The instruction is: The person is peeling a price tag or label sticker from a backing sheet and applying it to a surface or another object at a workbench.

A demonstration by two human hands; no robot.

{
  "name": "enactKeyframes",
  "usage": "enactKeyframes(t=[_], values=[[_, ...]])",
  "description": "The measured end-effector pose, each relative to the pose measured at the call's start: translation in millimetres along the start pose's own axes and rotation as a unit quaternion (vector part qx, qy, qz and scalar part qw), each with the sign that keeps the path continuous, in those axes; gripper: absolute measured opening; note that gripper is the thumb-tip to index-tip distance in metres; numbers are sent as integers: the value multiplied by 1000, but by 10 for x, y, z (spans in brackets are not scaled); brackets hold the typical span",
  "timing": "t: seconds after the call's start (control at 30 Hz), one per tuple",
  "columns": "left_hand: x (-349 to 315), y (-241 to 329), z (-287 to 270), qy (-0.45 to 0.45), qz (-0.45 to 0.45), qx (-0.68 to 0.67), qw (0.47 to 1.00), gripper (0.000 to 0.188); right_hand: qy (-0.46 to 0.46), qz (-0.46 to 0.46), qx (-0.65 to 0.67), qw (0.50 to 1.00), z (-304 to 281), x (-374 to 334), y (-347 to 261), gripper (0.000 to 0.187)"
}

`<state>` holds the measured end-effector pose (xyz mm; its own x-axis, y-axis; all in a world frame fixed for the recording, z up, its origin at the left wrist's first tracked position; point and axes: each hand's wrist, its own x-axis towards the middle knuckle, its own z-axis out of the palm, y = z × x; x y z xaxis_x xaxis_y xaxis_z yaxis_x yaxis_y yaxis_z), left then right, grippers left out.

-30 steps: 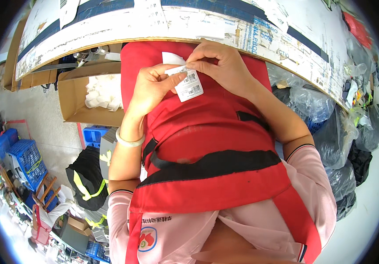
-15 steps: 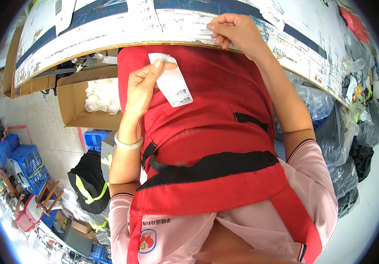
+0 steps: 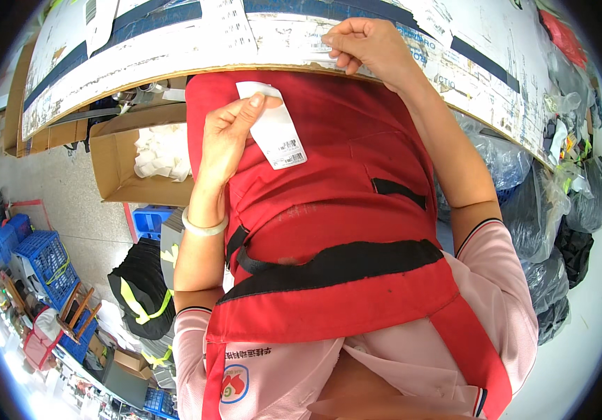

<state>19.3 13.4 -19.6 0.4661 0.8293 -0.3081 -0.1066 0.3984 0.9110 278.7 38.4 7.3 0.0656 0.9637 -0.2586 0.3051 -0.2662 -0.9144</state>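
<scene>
My left hand (image 3: 227, 136) pinches the upper part of a white label strip (image 3: 276, 136) between thumb and fingers. Printed barcodes show at the strip's lower end, which hangs over my red apron (image 3: 329, 189). My right hand (image 3: 378, 52) is held above the near edge of the white-topped table (image 3: 154, 59), thumb and index finger pressed together. Whatever those fingertips hold, if anything, is too small to make out. Another white strip with barcodes (image 3: 231, 31) lies on the tabletop, left of my right hand.
Left of my lap stands an open cardboard box (image 3: 115, 168) with crumpled white scraps (image 3: 164, 150). Blue crates (image 3: 45, 259) and a black bundle with yellow-green bands (image 3: 140, 287) are farther left. Filled plastic bags (image 3: 532, 210) crowd the right side.
My right hand has shifted slightly left and away from me, fingertips still together. My left hand keeps the label strip almost in the same place.
</scene>
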Motion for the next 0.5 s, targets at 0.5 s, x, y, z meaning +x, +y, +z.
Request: enactKeyframes(t=[0.5], values=[[-14, -7, 26, 0, -6, -10, 1000, 28, -7, -1, -39, 999, 11, 13, 13, 23]])
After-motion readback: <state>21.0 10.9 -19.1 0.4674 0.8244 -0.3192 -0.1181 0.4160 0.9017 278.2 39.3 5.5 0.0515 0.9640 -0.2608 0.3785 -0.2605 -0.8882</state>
